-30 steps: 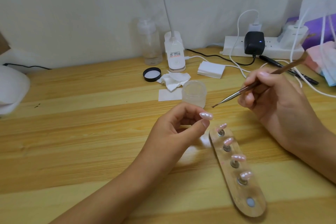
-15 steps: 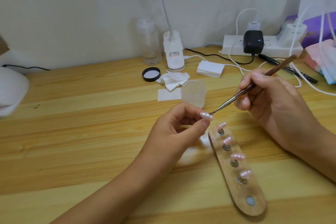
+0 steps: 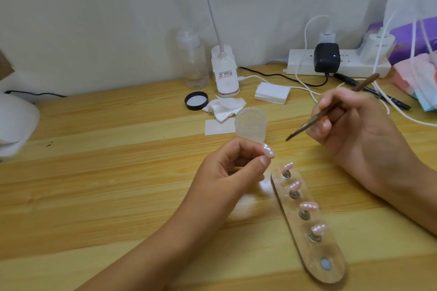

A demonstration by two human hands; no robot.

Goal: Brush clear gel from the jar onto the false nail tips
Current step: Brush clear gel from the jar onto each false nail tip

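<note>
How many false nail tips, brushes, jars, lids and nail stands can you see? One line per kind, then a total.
Pearly pink false nail tips: 5, one in the left hand
Thin brown brush: 1, in the right hand
Clear round plastic jar: 1
Black round lid: 1
Long oval stand: 1
Total: 9

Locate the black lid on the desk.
In the head view the black lid lies left of centre, in front of the clear bottle, beside the crumpled tissue.
</note>
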